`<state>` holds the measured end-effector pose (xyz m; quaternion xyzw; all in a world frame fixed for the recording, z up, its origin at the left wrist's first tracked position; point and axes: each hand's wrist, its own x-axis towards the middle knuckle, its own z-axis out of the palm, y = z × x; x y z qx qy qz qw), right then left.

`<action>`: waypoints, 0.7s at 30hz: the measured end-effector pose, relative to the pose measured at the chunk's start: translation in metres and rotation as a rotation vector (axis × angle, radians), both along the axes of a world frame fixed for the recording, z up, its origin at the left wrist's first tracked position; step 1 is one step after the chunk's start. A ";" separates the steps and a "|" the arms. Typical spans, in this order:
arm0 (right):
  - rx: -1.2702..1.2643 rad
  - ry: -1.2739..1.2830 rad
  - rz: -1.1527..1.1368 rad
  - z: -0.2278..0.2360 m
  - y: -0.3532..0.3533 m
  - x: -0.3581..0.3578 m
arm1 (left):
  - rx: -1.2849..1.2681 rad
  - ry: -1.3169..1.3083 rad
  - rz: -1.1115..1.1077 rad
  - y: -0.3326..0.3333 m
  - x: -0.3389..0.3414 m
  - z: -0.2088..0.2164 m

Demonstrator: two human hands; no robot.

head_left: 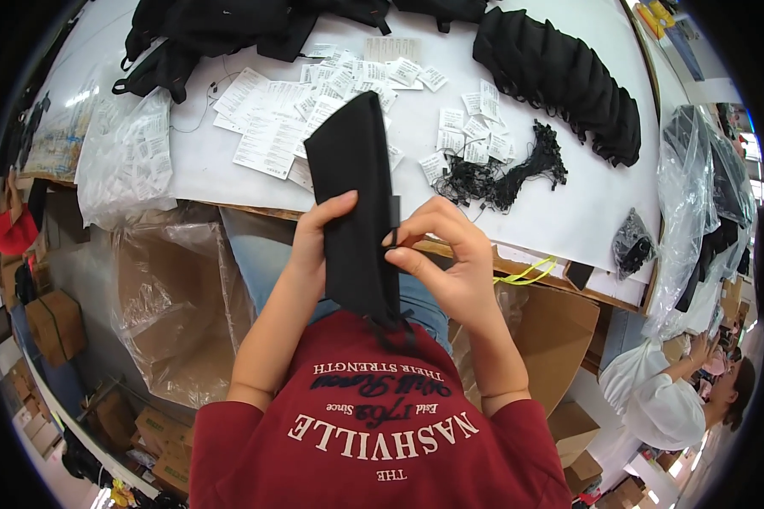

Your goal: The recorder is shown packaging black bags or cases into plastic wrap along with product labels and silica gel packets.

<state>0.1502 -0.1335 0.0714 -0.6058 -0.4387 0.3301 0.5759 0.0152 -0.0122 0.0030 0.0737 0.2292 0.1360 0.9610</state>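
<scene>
Left hand (311,242): grips flat black fabric pouch (353,191).
Right hand (452,250): pinches at pouch's right edge.
Pouch: raised; edge work seemingly unfinished.

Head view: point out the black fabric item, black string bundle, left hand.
Black fabric item (367,222), head view: middle of broad face.
Black string bundle (511,181), head view: middle strands.
Left hand (315,231), head view: thumb base.

Ahead of my right hand (457,259), a tangled heap of thin black cords (509,180) blocks my reach across the flat white tabletop (581,208). I can pass to its right, short of the curved row of bunched black fabric pieces (560,76).
</scene>
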 end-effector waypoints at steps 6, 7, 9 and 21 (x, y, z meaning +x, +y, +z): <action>-0.036 -0.039 0.120 0.002 -0.005 -0.005 | 0.110 0.053 0.065 0.006 0.007 -0.002; -0.056 -0.031 0.155 0.003 -0.007 -0.005 | 0.095 0.073 0.138 0.007 0.010 -0.001; -0.046 -0.019 0.164 0.002 -0.009 -0.009 | 0.106 0.037 0.143 0.011 0.010 -0.004; -0.028 -0.104 0.181 0.008 -0.013 -0.012 | 0.209 -0.259 0.043 0.010 0.003 -0.008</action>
